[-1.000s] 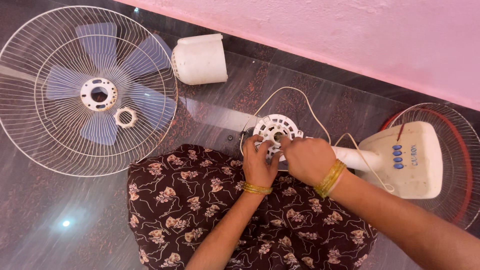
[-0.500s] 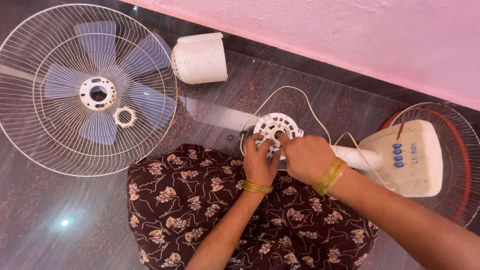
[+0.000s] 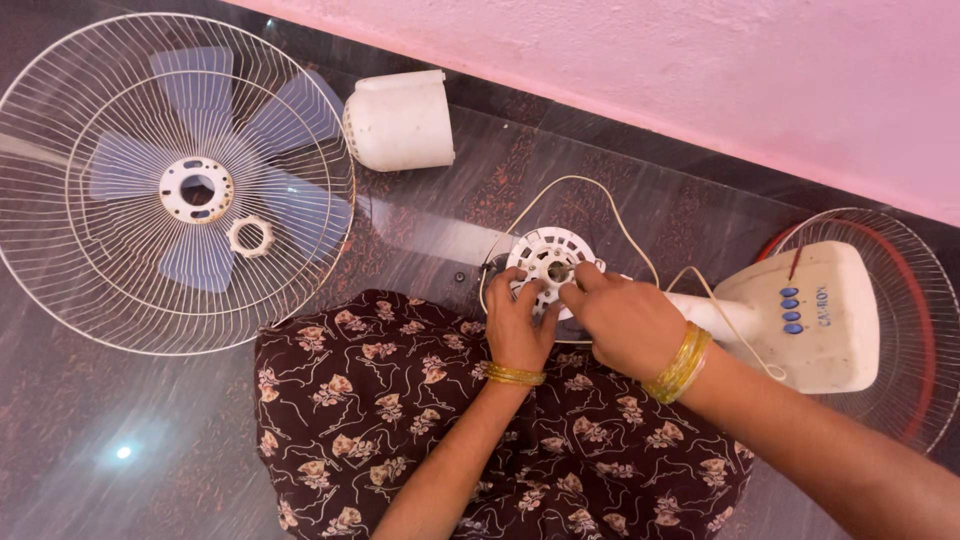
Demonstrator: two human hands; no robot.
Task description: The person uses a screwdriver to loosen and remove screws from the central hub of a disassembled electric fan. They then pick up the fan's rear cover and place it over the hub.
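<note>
Both hands on the hub (image 3: 549, 262): left hand (image 3: 519, 325) grips its near rim, right hand (image 3: 622, 322) pinches the centre (stem runs off right)

motor hub (image 3: 549, 258) white | skirt (image 3: 420, 400) brown floral | wall (image 3: 700, 70) pink

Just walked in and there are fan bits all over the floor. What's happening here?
A person sitting on the dark floor has both hands on a white round motor housing of a taken-apart fan. The left hand grips its near edge; the right hand has fingers at its centre. The wire guard with the blue blades lies to the left, a white cover by the wall, and the fan's base to the right.
</note>
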